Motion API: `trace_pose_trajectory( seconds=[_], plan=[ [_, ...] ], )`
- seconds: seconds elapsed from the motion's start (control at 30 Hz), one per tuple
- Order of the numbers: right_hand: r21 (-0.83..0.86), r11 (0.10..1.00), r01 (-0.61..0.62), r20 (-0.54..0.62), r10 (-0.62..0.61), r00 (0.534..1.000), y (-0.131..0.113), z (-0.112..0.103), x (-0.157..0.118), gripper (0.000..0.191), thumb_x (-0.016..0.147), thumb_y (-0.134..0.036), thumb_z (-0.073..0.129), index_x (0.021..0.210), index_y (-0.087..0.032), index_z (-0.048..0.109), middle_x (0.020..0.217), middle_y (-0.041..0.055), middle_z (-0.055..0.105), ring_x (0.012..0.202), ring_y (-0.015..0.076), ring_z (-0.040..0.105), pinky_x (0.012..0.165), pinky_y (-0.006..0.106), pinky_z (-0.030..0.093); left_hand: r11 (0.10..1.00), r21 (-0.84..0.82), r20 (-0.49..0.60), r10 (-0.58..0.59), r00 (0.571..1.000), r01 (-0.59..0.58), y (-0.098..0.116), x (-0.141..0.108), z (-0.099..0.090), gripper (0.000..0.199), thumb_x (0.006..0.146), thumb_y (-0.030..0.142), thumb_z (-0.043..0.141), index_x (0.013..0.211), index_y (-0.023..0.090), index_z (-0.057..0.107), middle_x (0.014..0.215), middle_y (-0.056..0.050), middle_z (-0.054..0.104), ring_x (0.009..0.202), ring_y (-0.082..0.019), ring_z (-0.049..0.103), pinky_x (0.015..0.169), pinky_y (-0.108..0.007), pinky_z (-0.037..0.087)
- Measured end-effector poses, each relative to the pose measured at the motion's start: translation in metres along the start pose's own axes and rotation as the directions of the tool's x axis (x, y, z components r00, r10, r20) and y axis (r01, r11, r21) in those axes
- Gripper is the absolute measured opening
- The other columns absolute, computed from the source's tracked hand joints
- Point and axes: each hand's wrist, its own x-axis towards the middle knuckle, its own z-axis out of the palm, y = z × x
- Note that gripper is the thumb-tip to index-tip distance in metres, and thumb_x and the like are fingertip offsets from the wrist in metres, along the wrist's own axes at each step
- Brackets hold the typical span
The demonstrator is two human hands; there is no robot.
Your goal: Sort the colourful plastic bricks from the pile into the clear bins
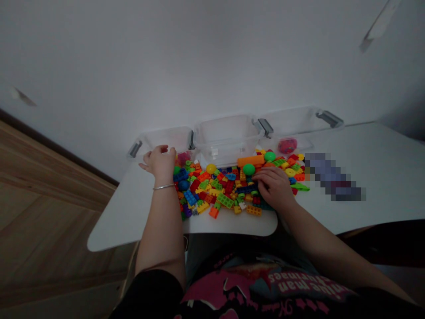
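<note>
We look down on a white table [375, 186], and we take the heap of multicoloured plastic building bricks [221, 188] at its middle as the centre of our clock. Three clear plastic storage bins stand side by side along the far edge, with grey latch handles [330, 118] at their ends. The left bin [166, 139] sits at 11 o'clock, with a cluster of pink bricks [183, 158] showing in its corner nearest the middle bin [226, 137]. That middle bin sits at 12 o'clock, and the only thing we can make out through its wall is a small white piece [214, 153] (it may be part of the bin itself; the view is too dim to tell). The right bin [285, 122] sits at 1 o'clock and holds a round reddish-pink piece [287, 145].

Our left hand [159, 161] is at 10 o'clock, fingers bunched together, their tips at the near rim of the left bin, and a thin metal bangle [164, 187] circles the wrist. We cannot tell whether it holds anything. Our right hand [274, 187] is at 4 o'clock, fingers curved and together, resting on the bricks; whether it is gripping one is hidden. An orange cylinder [250, 161] and a green ball [249, 169] lie just beyond those fingers.
</note>
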Motion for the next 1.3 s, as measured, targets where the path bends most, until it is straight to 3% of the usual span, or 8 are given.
trace_pose_trajectory(
  seconds=[0.2, 0.33, 0.5, 0.7, 0.83, 1.0, 1.1, 1.3],
  plan=[
    [0.006, 1.000, -0.010, 0.007, 0.010, 1.000, 0.000, 0.000, 0.000, 0.019, 0.084, -0.014, 0.056, 0.088, -0.023, 0.072, 0.094, 0.0037, 0.075, 0.098, 0.0234, 0.063, 0.096, 0.043, 0.047, 0.999, -0.045, -0.015, 0.020, 1.000, -0.020, -0.001, 0.000, 0.002, 0.029, 0.078, 0.039, 0.065, 0.105, 0.028, 0.065, 0.117, -0.006, 0.068, 0.135, -0.034, 0.039, 0.114, -0.066, 0.011],
    [-0.007, 1.000, 0.000, 0.006, 0.000, 1.000, 0.000, 0.000, 0.000, 0.019, 0.084, -0.014, 0.056, 0.087, -0.022, 0.072, 0.094, 0.0040, 0.075, 0.097, 0.0238, 0.063, 0.096, 0.043, 0.047, 0.961, -0.164, -0.129, 0.205, 0.970, -0.225, -0.006, -0.008, -0.005, 0.051, 0.076, 0.032, 0.068, 0.124, 0.020, 0.056, 0.134, -0.013, 0.057, 0.134, -0.032, 0.042, 0.115, -0.054, 0.023],
    [-0.007, 1.000, 0.004, 0.007, -0.004, 1.000, -0.001, -0.001, 0.001, 0.019, 0.084, -0.014, 0.056, 0.088, -0.023, 0.072, 0.094, 0.0022, 0.075, 0.099, 0.0243, 0.063, 0.096, 0.043, 0.047, 0.838, -0.238, -0.194, 0.454, 0.870, -0.491, -0.008, -0.048, -0.017, 0.042, 0.083, 0.031, 0.062, 0.123, 0.018, 0.056, 0.133, -0.013, 0.056, 0.129, -0.027, 0.047, 0.114, -0.046, 0.030],
    [-0.006, 1.000, 0.007, 0.006, -0.007, 1.000, 0.001, -0.001, 0.000, 0.018, 0.085, -0.014, 0.056, 0.087, -0.022, 0.071, 0.094, 0.0024, 0.075, 0.098, 0.0243, 0.063, 0.096, 0.043, 0.047, 0.677, -0.321, 0.053, 0.711, 0.701, -0.662, 0.004, -0.103, -0.005, 0.027, 0.087, 0.029, 0.060, 0.112, 0.022, 0.065, 0.123, -0.008, 0.064, 0.117, -0.024, 0.057, 0.105, -0.043, 0.041],
    [-0.004, 1.000, 0.009, 0.001, -0.009, 1.000, 0.002, 0.000, -0.001, 0.018, 0.084, -0.013, 0.056, 0.087, -0.023, 0.071, 0.094, 0.0024, 0.075, 0.098, 0.0241, 0.063, 0.095, 0.043, 0.047, 0.612, -0.352, 0.216, 0.789, 0.575, -0.708, 0.013, -0.125, 0.006, 0.029, 0.088, 0.027, 0.061, 0.116, 0.023, 0.066, 0.124, -0.006, 0.066, 0.116, -0.024, 0.058, 0.103, -0.042, 0.042],
    [0.006, 1.000, 0.009, 0.005, -0.009, 1.000, 0.002, 0.000, -0.001, 0.019, 0.083, -0.013, 0.056, 0.088, -0.023, 0.072, 0.094, 0.0029, 0.075, 0.098, 0.0233, 0.063, 0.096, 0.043, 0.047, 0.678, -0.303, 0.345, 0.733, 0.586, -0.670, 0.022, -0.139, 0.010, 0.034, 0.088, 0.028, 0.062, 0.121, 0.023, 0.065, 0.127, -0.005, 0.065, 0.116, -0.025, 0.058, 0.103, -0.043, 0.043],
    [-0.003, 1.000, 0.015, 0.004, -0.015, 1.000, 0.002, 0.000, 0.000, 0.019, 0.084, -0.013, 0.056, 0.087, -0.023, 0.071, 0.093, 0.0028, 0.075, 0.097, 0.0234, 0.063, 0.096, 0.043, 0.047, 0.680, -0.274, 0.400, 0.723, 0.562, -0.680, 0.025, -0.145, 0.012, 0.037, 0.086, 0.032, 0.064, 0.123, 0.024, 0.065, 0.128, -0.004, 0.065, 0.117, -0.026, 0.056, 0.105, -0.044, 0.041],
    [0.006, 1.000, 0.014, 0.004, -0.014, 1.000, 0.000, -0.001, 0.001, 0.019, 0.084, -0.013, 0.056, 0.087, -0.023, 0.071, 0.093, 0.0028, 0.075, 0.098, 0.0236, 0.063, 0.095, 0.043, 0.047, 0.694, -0.207, 0.416, 0.701, 0.580, -0.690, 0.027, -0.151, 0.020, 0.035, 0.087, 0.032, 0.064, 0.120, 0.022, 0.065, 0.122, -0.006, 0.068, 0.117, -0.027, 0.055, 0.106, -0.045, 0.038]
  ],
)
